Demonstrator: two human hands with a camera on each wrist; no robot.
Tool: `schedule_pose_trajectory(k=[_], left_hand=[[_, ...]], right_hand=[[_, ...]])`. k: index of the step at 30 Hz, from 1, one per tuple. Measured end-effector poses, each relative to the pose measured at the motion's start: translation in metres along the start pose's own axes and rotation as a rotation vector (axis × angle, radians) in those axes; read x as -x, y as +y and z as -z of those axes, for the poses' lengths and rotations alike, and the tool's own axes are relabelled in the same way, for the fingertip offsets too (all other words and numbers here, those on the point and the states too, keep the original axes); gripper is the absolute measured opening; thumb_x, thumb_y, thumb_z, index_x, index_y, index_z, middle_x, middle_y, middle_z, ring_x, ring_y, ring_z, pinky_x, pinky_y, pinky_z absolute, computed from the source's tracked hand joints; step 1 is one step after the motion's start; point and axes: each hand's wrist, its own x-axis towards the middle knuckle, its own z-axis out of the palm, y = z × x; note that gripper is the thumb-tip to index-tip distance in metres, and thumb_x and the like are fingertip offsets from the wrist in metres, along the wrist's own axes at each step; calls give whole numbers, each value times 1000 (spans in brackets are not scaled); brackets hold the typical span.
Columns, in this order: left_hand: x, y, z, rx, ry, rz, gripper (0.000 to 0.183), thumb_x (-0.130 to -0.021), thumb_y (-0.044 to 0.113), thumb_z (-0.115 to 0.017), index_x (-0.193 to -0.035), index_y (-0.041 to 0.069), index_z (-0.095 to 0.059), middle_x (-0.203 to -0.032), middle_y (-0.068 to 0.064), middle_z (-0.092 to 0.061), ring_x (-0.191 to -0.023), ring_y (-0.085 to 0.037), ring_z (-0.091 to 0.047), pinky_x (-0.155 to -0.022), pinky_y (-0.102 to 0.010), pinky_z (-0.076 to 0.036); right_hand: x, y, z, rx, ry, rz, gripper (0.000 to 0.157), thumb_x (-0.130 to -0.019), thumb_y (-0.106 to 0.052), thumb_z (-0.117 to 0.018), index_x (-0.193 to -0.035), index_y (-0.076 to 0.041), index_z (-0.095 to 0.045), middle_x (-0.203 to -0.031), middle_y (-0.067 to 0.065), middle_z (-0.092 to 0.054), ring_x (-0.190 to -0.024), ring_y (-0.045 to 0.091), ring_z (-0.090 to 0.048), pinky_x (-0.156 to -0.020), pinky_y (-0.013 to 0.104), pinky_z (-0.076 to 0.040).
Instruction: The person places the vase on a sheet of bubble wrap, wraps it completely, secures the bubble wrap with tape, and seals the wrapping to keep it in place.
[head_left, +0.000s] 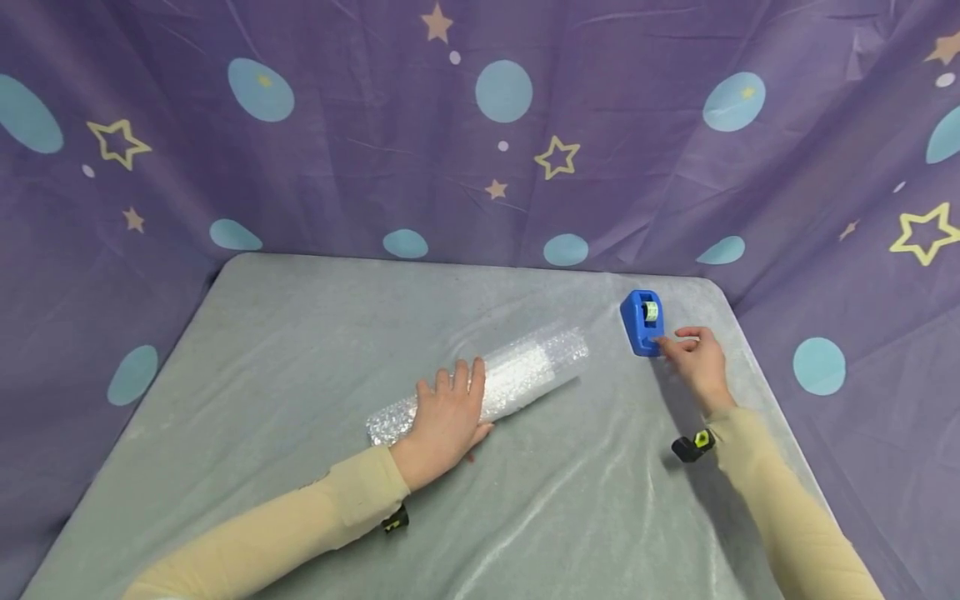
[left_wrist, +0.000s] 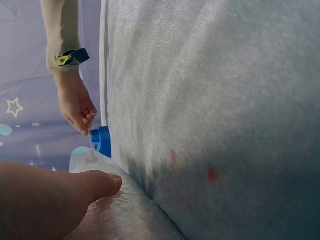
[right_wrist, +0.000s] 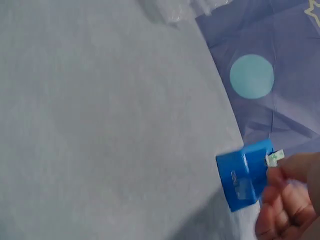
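A bundle wrapped in clear bubble wrap [head_left: 517, 382] lies slantwise on the table, roughly cylinder-shaped, with something white showing through. My left hand [head_left: 444, 423] rests on its left half, fingers extended across the top. In the left wrist view, the thumb [left_wrist: 102, 184] lies along the bundle's near side. To the right stands a blue tape dispenser [head_left: 633, 323] with a small tape roll [head_left: 651, 312] in it. At its front end my right hand [head_left: 699, 368] pinches with thumb and index finger at the tape's free end, largely hidden by the fingertips in the right wrist view.
A grey cloth [head_left: 300, 333] covers the table, creased toward the front. Purple curtains [head_left: 375, 150] with stars and blue ovals enclose the back and both sides. The dispenser stands near the table's far right corner. Each wrist wears a small black camera [head_left: 692, 446].
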Motion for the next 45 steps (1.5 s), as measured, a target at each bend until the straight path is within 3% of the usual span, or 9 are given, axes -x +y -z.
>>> schedule_pose_trajectory(k=[4,8,20,39,45], left_hand=[[1,0,-1,9,7,1,99,-70,62,-69,-139,-1,-38,-122,-20,-52,-91,-36,-57,-63,-51,-47],[1,-1,-2,12,22,-5,98,-70,63,-69,-139,-1,-39,-121,-21,-53,-90,-36,-58,-62,-51,-47],[-1,-2,-3,9,18,-2,99,-70,63,-68,-139,0,-38,-122,-21,-53,-90,-36,-57,-61,-51,-47],[-4,-5,-4,8,56,-15,98,-69,64,-69,-137,-1,-41,-119,-20,-55,-87,-36,-59,-58,-51,-48],[-6,-5,0,28,40,-17,98,-70,63,-69,-138,-1,-40,-120,-21,-55,-87,-37,-59,-60,-53,-49]], right_hand=[[4,-2,0,-13,-83,-97,50,-87,-42,-62,-109,2,-57,-73,-4,-65,-64,5,-61,-56,20,-49],[4,1,-2,-91,-162,-110,50,-90,-43,-58,-105,4,-60,-83,0,-68,-69,3,-60,-63,20,-52],[3,11,-6,-237,-178,-106,31,-94,-27,-56,-98,3,-52,-79,-11,-63,-72,1,-59,-66,17,-50],[-1,12,-5,-175,-187,-81,23,-95,-20,-53,-90,2,-51,-74,-13,-60,-69,2,-57,-64,18,-48],[-1,12,-5,-66,-187,-96,16,-89,-13,-57,-80,-1,-51,-69,-7,-56,-61,5,-51,-56,23,-43]])
